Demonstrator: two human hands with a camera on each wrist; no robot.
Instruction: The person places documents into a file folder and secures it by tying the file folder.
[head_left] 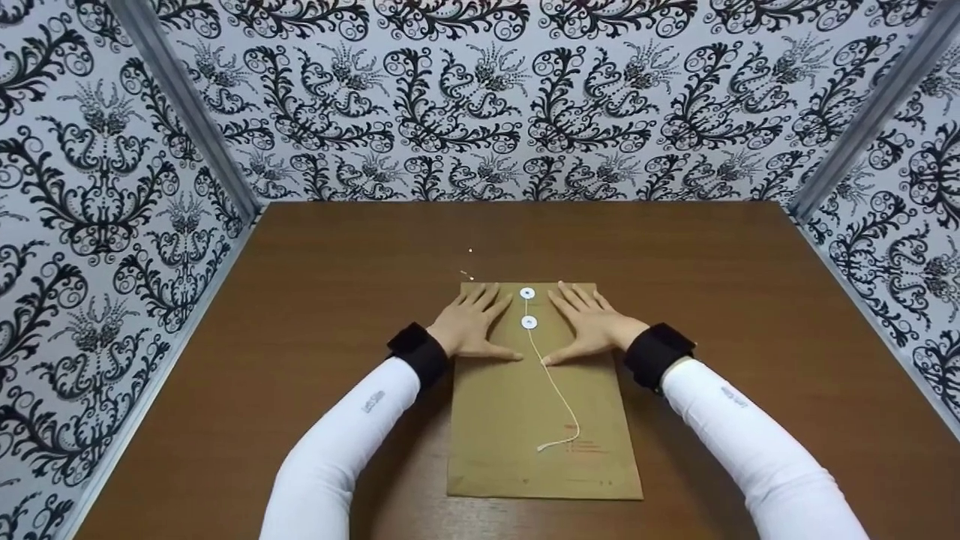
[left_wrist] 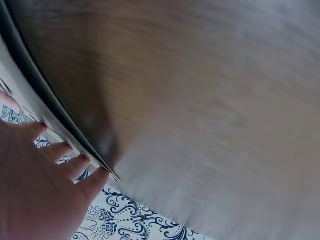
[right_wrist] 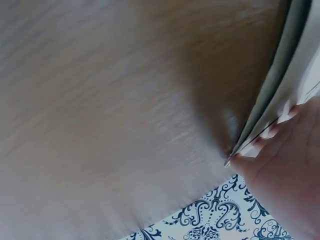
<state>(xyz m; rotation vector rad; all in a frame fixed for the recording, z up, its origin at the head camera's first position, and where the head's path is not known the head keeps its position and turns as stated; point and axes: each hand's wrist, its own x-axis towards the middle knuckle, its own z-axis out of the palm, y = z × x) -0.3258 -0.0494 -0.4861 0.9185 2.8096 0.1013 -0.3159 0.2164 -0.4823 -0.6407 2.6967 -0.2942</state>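
Observation:
A brown kraft string-tie envelope point(head_left: 517, 427) lies flat on the wooden table in the head view. Two white button discs sit near its top edge, the lower disc point(head_left: 529, 322) below the upper one point(head_left: 527, 293). From them a thin string point(head_left: 556, 386) trails down the envelope's front. My left hand point(head_left: 471, 322) rests with spread fingers on the upper left of the envelope. On the upper right, my right hand point(head_left: 592, 321) presses likewise, its thumb tip at the string. Both wrist views show the envelope's edge point(left_wrist: 60, 115) beside the fingers.
The brown wooden table point(head_left: 322, 300) extends around the envelope. Small white bits point(head_left: 466, 275) lie just beyond its top left corner. Patterned black-and-white walls point(head_left: 480, 97) with grey metal posts point(head_left: 187, 105) enclose the table at the back and sides.

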